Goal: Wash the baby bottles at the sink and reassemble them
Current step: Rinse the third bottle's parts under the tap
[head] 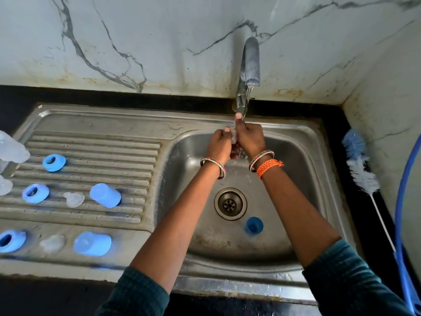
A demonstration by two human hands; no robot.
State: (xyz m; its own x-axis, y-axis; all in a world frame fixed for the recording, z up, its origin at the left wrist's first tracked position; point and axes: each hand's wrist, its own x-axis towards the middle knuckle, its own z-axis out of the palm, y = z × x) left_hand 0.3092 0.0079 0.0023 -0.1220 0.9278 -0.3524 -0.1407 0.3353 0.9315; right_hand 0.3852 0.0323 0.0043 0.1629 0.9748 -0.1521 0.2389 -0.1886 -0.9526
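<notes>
Clear small part (234,136), barely visible, gripped by both hands (237,139) under tap (249,65).

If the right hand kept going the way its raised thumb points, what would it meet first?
The right hand points its thumb up and away toward the tap. It would probably meet the tap's lower stem first, just beyond the thumb tip, though depth is unclear.

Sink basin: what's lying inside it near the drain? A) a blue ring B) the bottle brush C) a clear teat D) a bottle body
A: a blue ring lies on the bottom of the basin, just to the right of the drain; the bottle brush rests on the counter to the right of the sink, and the clear teats lie on the drainboard.
</notes>
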